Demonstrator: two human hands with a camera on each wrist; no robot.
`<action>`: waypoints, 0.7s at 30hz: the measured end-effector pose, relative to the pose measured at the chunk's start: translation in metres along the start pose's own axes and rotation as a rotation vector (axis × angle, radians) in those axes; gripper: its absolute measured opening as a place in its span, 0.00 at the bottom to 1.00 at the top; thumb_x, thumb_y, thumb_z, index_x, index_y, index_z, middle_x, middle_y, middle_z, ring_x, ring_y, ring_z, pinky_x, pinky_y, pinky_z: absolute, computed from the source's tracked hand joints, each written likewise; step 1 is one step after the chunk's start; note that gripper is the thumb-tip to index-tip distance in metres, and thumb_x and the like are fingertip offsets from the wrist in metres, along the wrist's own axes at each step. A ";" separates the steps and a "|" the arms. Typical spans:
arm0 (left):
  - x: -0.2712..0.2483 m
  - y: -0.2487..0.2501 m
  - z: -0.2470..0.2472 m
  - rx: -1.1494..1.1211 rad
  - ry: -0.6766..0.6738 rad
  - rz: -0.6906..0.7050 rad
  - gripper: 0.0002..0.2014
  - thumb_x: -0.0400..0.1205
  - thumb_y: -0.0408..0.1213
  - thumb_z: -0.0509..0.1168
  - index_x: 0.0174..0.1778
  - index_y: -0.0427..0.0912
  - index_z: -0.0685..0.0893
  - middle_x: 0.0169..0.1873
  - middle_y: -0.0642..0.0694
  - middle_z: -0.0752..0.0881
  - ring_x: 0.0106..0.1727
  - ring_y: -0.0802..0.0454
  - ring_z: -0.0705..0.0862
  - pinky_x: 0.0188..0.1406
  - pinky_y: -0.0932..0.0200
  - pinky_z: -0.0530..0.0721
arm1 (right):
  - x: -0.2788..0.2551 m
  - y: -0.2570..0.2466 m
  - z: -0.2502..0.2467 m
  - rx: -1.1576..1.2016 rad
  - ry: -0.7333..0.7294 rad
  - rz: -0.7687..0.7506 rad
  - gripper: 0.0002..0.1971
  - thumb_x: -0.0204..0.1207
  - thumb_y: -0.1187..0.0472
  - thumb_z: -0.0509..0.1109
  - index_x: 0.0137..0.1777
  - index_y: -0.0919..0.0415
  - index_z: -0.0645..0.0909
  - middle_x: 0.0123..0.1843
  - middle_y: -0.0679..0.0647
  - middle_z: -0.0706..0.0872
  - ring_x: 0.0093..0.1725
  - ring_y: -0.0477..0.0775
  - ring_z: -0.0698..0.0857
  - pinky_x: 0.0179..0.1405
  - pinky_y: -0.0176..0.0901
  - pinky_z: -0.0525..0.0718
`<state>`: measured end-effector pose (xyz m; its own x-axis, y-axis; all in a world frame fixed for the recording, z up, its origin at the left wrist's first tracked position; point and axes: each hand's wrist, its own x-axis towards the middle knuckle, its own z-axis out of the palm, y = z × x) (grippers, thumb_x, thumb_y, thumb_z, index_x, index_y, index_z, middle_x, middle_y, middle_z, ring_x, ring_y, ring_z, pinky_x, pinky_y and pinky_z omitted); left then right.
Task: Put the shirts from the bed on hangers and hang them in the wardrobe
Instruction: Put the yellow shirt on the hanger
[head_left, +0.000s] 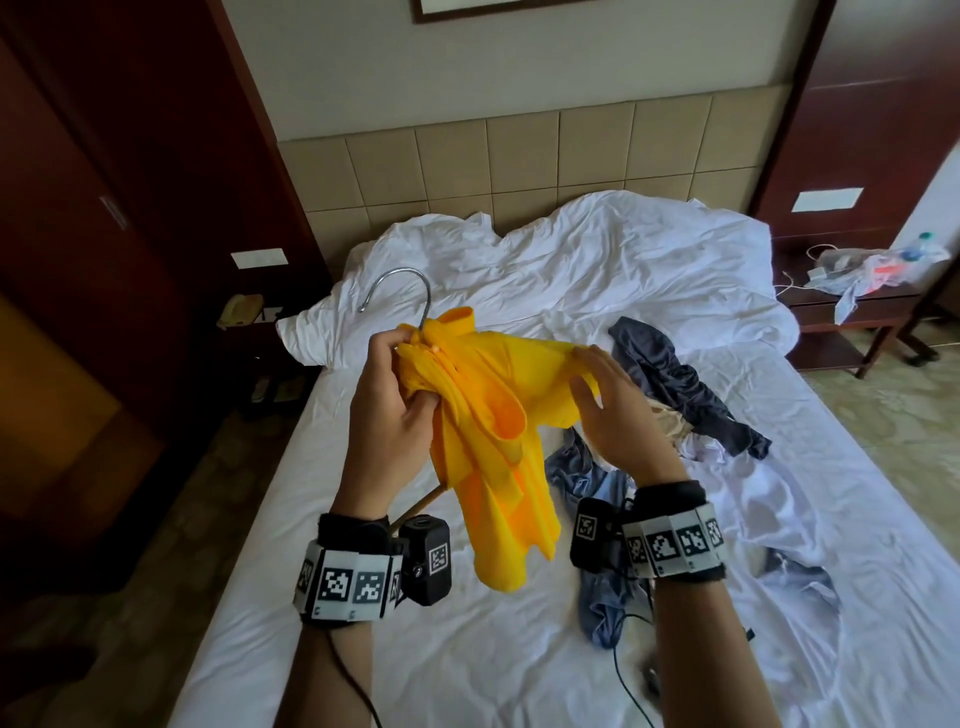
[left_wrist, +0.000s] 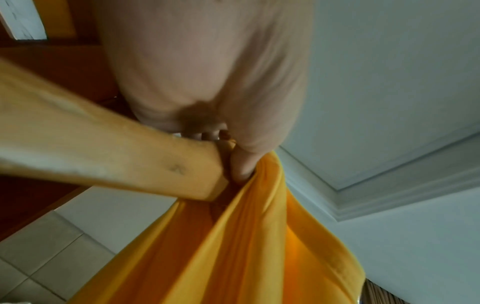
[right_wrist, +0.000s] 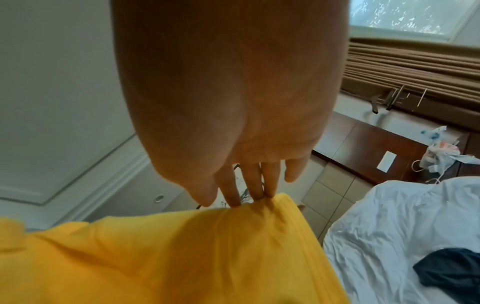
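Note:
A yellow shirt (head_left: 488, 431) hangs bunched above the bed (head_left: 415, 665), draped on a wooden hanger with a metal hook (head_left: 400, 286). My left hand (head_left: 395, 395) grips the hanger's neck together with the collar. In the left wrist view the thumb (left_wrist: 244, 164) presses into the yellow shirt (left_wrist: 246, 246) beside the bare wooden arm (left_wrist: 103, 144). My right hand (head_left: 602, 384) pinches the shirt's far shoulder edge; in the right wrist view its fingertips (right_wrist: 255, 193) sit on the yellow fabric (right_wrist: 182, 257). A navy shirt (head_left: 680, 384), a blue shirt (head_left: 592, 467) and a pale shirt (head_left: 779, 519) lie on the bed.
Dark wooden wardrobe panels (head_left: 104, 218) rise at the left. A crumpled white duvet (head_left: 597, 260) lies against the padded headboard (head_left: 493, 161). The right nightstand (head_left: 852, 322) holds a plastic bag (head_left: 878, 265). A phone (head_left: 241, 309) sits at the left bedside. Cables trail from my wrist cameras.

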<state>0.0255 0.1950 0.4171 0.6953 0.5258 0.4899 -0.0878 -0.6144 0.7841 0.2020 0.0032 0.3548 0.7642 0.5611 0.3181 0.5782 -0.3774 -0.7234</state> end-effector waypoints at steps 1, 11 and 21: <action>0.000 0.001 0.002 -0.009 -0.011 0.000 0.19 0.85 0.25 0.68 0.68 0.45 0.74 0.54 0.46 0.87 0.55 0.48 0.88 0.57 0.37 0.86 | 0.000 -0.004 0.001 0.028 -0.019 0.000 0.22 0.94 0.60 0.62 0.85 0.63 0.73 0.84 0.61 0.77 0.85 0.60 0.71 0.80 0.43 0.66; -0.003 -0.005 0.001 0.023 -0.074 -0.006 0.17 0.86 0.26 0.67 0.68 0.47 0.76 0.55 0.48 0.87 0.58 0.48 0.88 0.59 0.35 0.86 | 0.000 -0.058 0.017 0.561 -0.039 -0.151 0.16 0.91 0.66 0.64 0.76 0.61 0.82 0.63 0.56 0.93 0.63 0.54 0.92 0.64 0.49 0.89; -0.004 0.002 -0.014 -0.040 -0.150 -0.013 0.17 0.87 0.26 0.68 0.69 0.46 0.78 0.54 0.50 0.88 0.55 0.48 0.88 0.58 0.37 0.87 | -0.007 -0.062 0.021 0.087 -0.151 -0.012 0.19 0.95 0.47 0.54 0.55 0.55 0.82 0.43 0.51 0.88 0.43 0.52 0.84 0.45 0.54 0.77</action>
<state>0.0124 0.2001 0.4216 0.7952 0.4376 0.4197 -0.1048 -0.5826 0.8060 0.1550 0.0384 0.3843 0.7021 0.6718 0.2363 0.5550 -0.3083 -0.7726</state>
